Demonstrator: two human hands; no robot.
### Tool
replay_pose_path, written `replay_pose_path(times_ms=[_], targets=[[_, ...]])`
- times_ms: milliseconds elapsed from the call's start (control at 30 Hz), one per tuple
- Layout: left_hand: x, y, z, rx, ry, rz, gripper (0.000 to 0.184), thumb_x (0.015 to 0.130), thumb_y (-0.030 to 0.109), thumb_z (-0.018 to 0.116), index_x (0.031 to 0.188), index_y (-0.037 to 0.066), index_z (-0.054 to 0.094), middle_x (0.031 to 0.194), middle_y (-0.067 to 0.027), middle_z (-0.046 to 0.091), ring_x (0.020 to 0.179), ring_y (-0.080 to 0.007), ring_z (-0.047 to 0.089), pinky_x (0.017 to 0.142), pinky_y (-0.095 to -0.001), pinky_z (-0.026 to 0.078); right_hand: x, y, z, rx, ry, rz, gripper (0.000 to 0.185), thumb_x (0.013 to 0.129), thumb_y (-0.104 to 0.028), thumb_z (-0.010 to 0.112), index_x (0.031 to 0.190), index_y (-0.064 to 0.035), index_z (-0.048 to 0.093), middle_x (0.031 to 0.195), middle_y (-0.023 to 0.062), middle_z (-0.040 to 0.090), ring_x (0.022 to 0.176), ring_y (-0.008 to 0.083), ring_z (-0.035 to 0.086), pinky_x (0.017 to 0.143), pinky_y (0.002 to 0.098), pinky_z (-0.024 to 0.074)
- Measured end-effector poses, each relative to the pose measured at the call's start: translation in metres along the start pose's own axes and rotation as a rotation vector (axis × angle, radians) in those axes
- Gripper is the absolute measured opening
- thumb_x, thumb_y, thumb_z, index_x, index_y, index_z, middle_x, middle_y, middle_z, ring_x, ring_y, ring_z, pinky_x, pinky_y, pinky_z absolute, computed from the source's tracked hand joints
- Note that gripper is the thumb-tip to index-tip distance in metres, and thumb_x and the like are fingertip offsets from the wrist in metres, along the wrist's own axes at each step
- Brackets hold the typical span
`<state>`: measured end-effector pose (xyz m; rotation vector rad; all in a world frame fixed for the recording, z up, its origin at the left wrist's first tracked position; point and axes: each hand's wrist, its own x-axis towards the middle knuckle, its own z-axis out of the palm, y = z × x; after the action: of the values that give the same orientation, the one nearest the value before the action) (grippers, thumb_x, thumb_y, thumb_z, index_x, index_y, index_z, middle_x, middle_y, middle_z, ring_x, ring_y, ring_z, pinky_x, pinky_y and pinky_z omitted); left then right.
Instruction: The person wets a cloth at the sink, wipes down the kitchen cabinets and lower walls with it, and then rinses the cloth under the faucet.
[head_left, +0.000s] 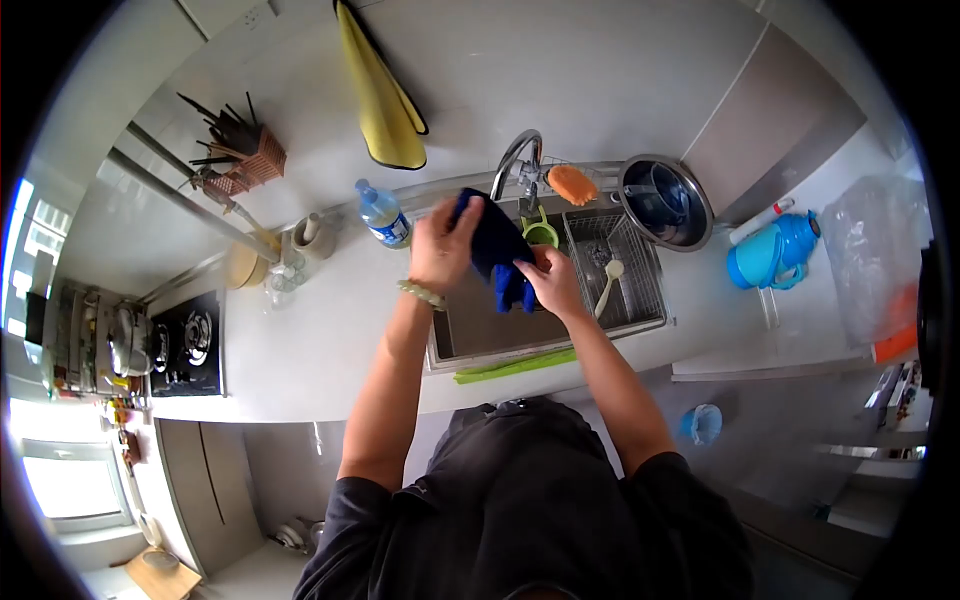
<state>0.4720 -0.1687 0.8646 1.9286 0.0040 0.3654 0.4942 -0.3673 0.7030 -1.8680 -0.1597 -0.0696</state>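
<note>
A dark blue cloth-like glove (497, 240) with brighter blue fingers hangs between my two hands above the sink (465, 320). My left hand (443, 245), with a beaded bracelet at the wrist, grips its upper left edge. Lower down on the right, my right hand (552, 280) pinches the glove near the bright blue part. Behind the glove are the faucet (520, 160) and a green item (541, 232). To the right, a wire rack (630, 270) in the sink holds a pale spoon (608, 285).
A clear bottle (383, 214) stands left of the sink. An orange sponge (572, 185), a metal bowl (667, 203) and a blue jug (772, 252) are on the right. A yellow cloth (380, 100) hangs on the wall. The stove (188, 345) is far left.
</note>
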Motion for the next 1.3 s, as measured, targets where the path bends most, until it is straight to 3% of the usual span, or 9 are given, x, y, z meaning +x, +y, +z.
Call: replay_pose_path(times_ms=[233, 367, 500, 633, 733, 933, 1067, 1233, 1300], targets=[[-0.017, -0.106, -0.018, 0.112, 0.142, -0.151, 0.026, 0.093, 0.02, 0.064, 0.102, -0.005, 0.064, 0.081, -0.0117, 0.066, 0.077, -0.0183, 0.061, 0.072, -0.0326, 0.048, -0.005, -0.038, -0.02, 0.653, -0.001, 0.232, 0.032, 0.085, -0.003, 0.071, 0.115, 0.0023, 0.063, 0.103, 0.0062, 0.067, 0.092, 0.0122, 0.063, 0.085, 0.026, 0.0488], [-0.039, -0.169, 0.009, -0.411, -0.057, -0.316, 0.079, 0.083, 0.006, 0.068, 0.151, 0.007, 0.029, 0.137, -0.0186, 0.049, 0.116, -0.0287, 0.055, 0.098, -0.0375, 0.048, -0.005, -0.058, -0.015, 0.719, 0.019, 0.201, 0.035, 0.082, 0.005, 0.064, 0.117, 0.0022, 0.062, 0.109, 0.0079, 0.067, 0.101, 0.0159, 0.063, 0.093, 0.029, 0.0464], [-0.056, -0.128, 0.052, -0.213, -0.318, 0.156, 0.12, 0.068, 0.008, 0.087, 0.157, 0.009, 0.006, 0.147, -0.0161, 0.039, 0.13, -0.0285, 0.045, 0.109, -0.0381, 0.04, -0.006, -0.075, 0.002, 0.875, -0.057, 0.2, 0.037, 0.08, 0.01, 0.058, 0.116, 0.0018, 0.062, 0.115, 0.0094, 0.064, 0.108, 0.0178, 0.06, 0.097, 0.0299, 0.045], [-0.047, -0.129, 0.067, -0.205, -0.415, -0.255, 0.081, 0.067, 0.02, 0.09, 0.134, 0.001, 0.05, 0.116, -0.0055, 0.065, 0.107, -0.0166, 0.062, 0.092, -0.0325, 0.05, -0.012, -0.091, 0.01, 1.066, -0.213, 0.191, 0.039, 0.08, 0.013, 0.051, 0.116, 0.0027, 0.061, 0.116, 0.0111, 0.064, 0.11, 0.0187, 0.059, 0.099, 0.0307, 0.0447], [-0.044, -0.119, 0.048, -0.231, -0.399, -0.389, 0.045, 0.077, 0.007, 0.079, 0.118, 0.004, 0.06, 0.108, -0.0013, 0.067, 0.095, -0.0143, 0.065, 0.081, -0.0293, 0.053, -0.012, -0.08, 0.0, 1.272, -0.173, 0.209, 0.038, 0.083, 0.012, 0.051, 0.117, 0.0001, 0.061, 0.113, 0.0106, 0.064, 0.11, 0.0199, 0.059, 0.098, 0.0329, 0.0467], [-0.045, -0.074, 0.032, -1.182, -0.395, -0.336, 0.052, 0.073, 0.003, 0.066, 0.124, -0.001, 0.057, 0.122, -0.0115, 0.064, 0.112, -0.0237, 0.061, 0.1, -0.035, 0.047, -0.036, -0.037, 0.002, 1.249, -0.21, 0.423, 0.044, 0.083, 0.008, 0.053, 0.125, -0.0057, 0.057, 0.122, 0.0055, 0.059, 0.116, 0.0209, 0.056, 0.103, 0.0413, 0.0448], [-0.041, -0.097, 0.035, -1.537, -0.46, -0.544, 0.052, 0.072, 0.004, 0.055, 0.122, -0.005, 0.056, 0.12, -0.017, 0.064, 0.112, -0.0315, 0.062, 0.104, -0.04, 0.046, -0.04, -0.016, 0.004, 1.492, -0.288, 0.623, 0.033, 0.093, -0.029, 0.062, 0.119, -0.0095, 0.062, 0.123, 0.0065, 0.061, 0.115, 0.026, 0.058, 0.103, 0.0479, 0.0453], [-0.047, -0.089, 0.049, -0.686, -0.433, -0.528, 0.045, 0.071, 0.006, 0.057, 0.116, 0.0, 0.06, 0.103, -0.014, 0.068, 0.084, -0.0259, 0.068, 0.078, -0.0381, 0.057, -0.034, -0.059, -0.006, 1.399, -0.725, 0.7, 0.05, 0.094, -0.052, 0.06, 0.128, -0.0147, 0.055, 0.128, 0.0064, 0.057, 0.123, 0.0293, 0.053, 0.104, 0.0579, 0.0455], [-0.049, -0.08, 0.052, -0.534, -0.39, -0.519, 0.048, 0.072, 0.012, 0.064, 0.118, 0.0, 0.06, 0.099, -0.0135, 0.068, 0.081, -0.0272, 0.068, 0.077, -0.0368, 0.057, -0.032, -0.043, 0.002, 1.346, -0.797, 0.603, 0.052, 0.088, -0.034, 0.074, 0.13, -0.0154, 0.051, 0.129, 0.0067, 0.056, 0.125, 0.0277, 0.052, 0.105, 0.0575, 0.0461]])
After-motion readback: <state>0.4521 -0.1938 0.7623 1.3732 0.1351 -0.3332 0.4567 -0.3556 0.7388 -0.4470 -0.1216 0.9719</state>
